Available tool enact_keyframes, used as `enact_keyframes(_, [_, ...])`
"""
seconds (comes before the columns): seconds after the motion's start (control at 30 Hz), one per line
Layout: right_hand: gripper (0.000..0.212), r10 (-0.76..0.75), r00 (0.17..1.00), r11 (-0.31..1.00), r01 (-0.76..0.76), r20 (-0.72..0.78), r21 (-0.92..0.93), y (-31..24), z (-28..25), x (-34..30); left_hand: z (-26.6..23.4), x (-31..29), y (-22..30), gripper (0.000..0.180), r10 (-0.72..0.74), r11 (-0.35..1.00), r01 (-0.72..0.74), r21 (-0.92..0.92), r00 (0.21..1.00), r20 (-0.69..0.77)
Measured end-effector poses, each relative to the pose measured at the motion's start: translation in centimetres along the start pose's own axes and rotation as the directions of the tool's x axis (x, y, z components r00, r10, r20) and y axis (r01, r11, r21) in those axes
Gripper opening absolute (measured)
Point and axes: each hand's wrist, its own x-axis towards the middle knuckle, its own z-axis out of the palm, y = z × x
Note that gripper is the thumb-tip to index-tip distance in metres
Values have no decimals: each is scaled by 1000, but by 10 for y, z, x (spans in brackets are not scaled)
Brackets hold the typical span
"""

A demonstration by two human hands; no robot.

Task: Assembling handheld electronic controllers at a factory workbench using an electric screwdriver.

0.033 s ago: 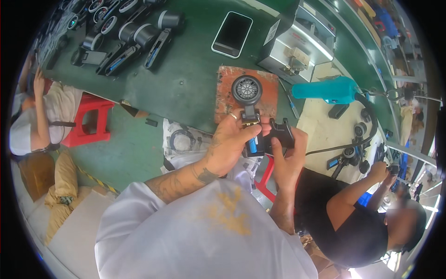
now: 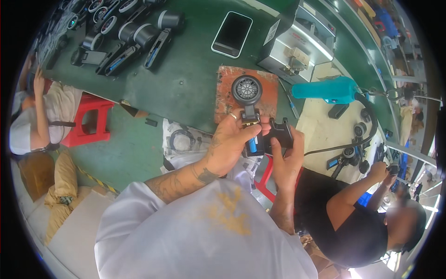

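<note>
My left hand (image 2: 227, 145) is closed round the opened handle of a small black handheld fan, its thumb pressing near the hinge. The round grilled fan head (image 2: 246, 89) points away from me, over a worn reddish-brown board (image 2: 225, 100). A blue battery cell (image 2: 252, 145) shows inside the handle. Held between thumb and fingers of my right hand (image 2: 288, 160) is a black plastic piece with a notched, two-pronged end (image 2: 280, 133), close to the right side of the handle. My fingers hide part of both pieces.
At the far left lie several handheld fans (image 2: 144, 35). A phone-like device (image 2: 232, 35), a grey machine (image 2: 297, 46) and a teal corded tool (image 2: 325, 90) surround the board. A thin screwdriver-like tool (image 2: 290, 100) lies beside it. A co-worker (image 2: 360, 223) sits at right, another person (image 2: 35, 116) at left.
My right hand and the black plastic piece have shifted very slightly left, toward the fan handle. The left hand and the fan look unmoved.
</note>
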Motion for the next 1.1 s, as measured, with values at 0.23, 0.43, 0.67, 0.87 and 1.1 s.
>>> enact_keyframes(0.23, [53,31,982,998,-21,-186,51,-5,11,-7,3,1,-2,34,9,999,-8,36,999,-32])
enact_keyframes(0.43, [49,-315,949,879,300,19,-370,-38,10,-4,6,0,-3,30,23,1000,-23,17,999,-23])
enact_keyframes(0.67, [52,-270,962,881,268,50,-390,-45,34,-12,15,-3,4,63,-73,987,71,-146,997,-5])
enact_keyframes(0.87, [50,-300,952,875,299,58,-380,-41,39,-10,13,-2,-1,69,-85,991,81,-108,996,-35])
enact_keyframes(1.1, [72,-298,952,854,300,73,-424,-40,39,-16,19,-9,3,43,21,998,-26,-59,995,-93])
